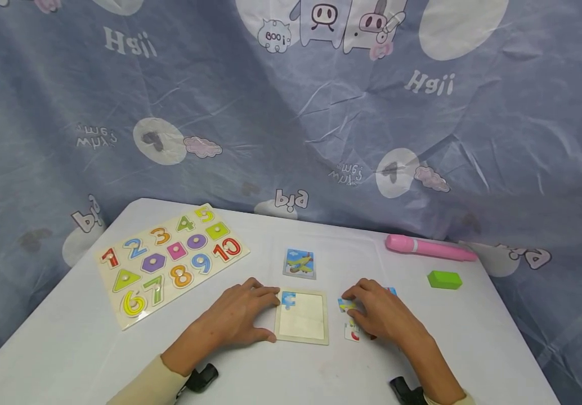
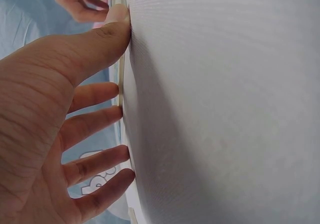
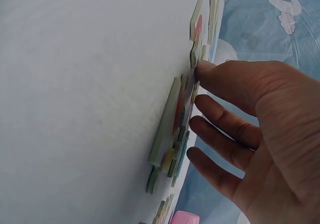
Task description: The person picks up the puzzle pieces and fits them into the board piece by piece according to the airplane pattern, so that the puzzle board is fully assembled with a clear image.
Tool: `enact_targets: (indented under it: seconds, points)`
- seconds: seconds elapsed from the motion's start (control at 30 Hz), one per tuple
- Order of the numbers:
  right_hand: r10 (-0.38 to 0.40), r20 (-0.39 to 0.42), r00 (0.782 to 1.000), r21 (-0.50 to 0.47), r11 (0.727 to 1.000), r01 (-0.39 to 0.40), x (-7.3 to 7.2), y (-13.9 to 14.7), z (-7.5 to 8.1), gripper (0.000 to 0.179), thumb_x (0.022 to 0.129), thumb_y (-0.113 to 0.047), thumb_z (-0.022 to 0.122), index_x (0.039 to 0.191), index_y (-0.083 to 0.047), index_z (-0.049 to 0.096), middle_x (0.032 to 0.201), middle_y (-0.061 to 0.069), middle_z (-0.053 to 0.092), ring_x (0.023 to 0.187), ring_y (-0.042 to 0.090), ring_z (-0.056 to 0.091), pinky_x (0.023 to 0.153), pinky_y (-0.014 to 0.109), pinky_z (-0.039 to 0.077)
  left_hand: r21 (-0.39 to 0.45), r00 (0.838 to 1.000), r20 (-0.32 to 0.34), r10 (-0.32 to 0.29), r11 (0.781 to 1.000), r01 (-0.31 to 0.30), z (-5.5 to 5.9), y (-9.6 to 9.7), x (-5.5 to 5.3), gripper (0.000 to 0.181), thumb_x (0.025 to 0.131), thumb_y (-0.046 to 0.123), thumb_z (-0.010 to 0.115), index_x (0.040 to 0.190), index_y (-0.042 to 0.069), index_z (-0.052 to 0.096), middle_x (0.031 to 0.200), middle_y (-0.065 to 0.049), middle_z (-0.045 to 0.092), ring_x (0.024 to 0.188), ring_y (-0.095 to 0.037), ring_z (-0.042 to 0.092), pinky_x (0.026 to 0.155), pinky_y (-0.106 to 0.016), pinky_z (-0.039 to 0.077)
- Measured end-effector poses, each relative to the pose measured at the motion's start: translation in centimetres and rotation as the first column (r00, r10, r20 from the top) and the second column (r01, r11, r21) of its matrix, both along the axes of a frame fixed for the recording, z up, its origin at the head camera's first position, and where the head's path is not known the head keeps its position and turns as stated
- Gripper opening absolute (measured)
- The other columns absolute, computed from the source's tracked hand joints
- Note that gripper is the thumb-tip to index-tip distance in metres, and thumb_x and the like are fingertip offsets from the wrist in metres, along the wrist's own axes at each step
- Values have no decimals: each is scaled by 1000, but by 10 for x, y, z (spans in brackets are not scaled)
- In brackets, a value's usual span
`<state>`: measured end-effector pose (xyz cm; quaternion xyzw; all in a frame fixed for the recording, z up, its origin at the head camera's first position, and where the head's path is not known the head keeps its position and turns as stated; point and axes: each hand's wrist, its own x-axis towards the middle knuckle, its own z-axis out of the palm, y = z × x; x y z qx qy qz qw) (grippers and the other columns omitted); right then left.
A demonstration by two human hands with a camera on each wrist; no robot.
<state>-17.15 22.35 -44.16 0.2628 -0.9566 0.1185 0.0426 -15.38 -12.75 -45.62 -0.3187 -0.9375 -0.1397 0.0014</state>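
A square wooden puzzle tray point(image 1: 302, 341) lies on the table with one blue jigsaw piece point(image 1: 288, 298) in its upper left corner. My left hand point(image 1: 237, 315) touches the tray's left side, thumb near the lower corner and the other fingers extended and spread. To the tray's right, my right hand point(image 1: 384, 312) pinches a blue-and-yellow puzzle piece point(image 1: 345, 305) between thumb and index finger. A white piece with a red patch point(image 1: 352, 333) lies just below. More loose pieces lie under and beside this hand, partly hidden by it. The right wrist view shows several overlapping pieces point(image 3: 167, 129).
An airplane picture square point(image 1: 299, 264) lies behind the tray. The number and shape board point(image 1: 169, 264) covers the table's left side. At the right back are a pink marker-like stick point(image 1: 430, 248) and a green block point(image 1: 444, 279). A patterned cloth point(image 1: 291, 112) hangs behind the table.
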Motion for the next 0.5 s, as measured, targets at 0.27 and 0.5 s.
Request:
enact_targets:
  seconds: [0.27,0.5]
  points:
    - [3,58,998,-4,1000,-2,-1,-2,0,27,91,-13,85,117,-18,78,117,-4,68,116,20,66,95,44,58,-5,1000,1,4,1000,-4,-1,0,0,67,81,61,89,135,25,72,155,4,62,129,-21,58,94,-45,56]
    - [33,16,999,-12,999,-33,-2,-2,0,27,90,-14,87,116,-18,78,114,-6,67,108,17,67,90,40,58,-4,1000,-12,1,1000,-1,-1,0,0,67,81,61,89,135,25,72,155,4,62,129,-21,58,94,-45,57]
